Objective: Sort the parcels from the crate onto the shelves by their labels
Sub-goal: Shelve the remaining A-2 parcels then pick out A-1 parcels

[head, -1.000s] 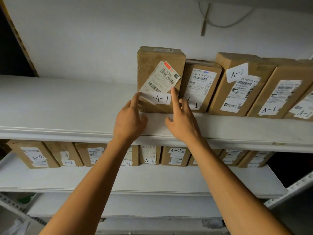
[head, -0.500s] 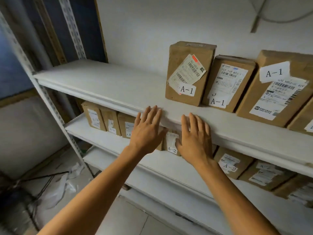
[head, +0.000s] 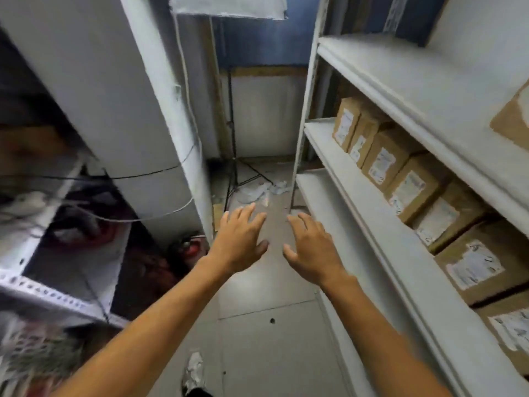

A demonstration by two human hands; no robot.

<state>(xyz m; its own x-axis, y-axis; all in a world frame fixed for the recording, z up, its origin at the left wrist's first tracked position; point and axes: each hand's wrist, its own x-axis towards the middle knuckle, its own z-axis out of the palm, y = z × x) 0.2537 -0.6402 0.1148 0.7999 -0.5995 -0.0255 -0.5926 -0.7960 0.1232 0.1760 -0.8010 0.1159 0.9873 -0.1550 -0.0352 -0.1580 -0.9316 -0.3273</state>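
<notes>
I see both hands held out over the floor (head: 266,296), side by side and not touching. The left hand (head: 239,243) has its fingers spread and holds nothing. The right hand (head: 312,249) is loose and bare too. On my right stand the white shelves (head: 406,90). A row of brown parcels (head: 400,170) sits on the middle shelf, packed close together. One more parcel (head: 513,118) peeks in on the top shelf. Their labels are too blurry to read.
</notes>
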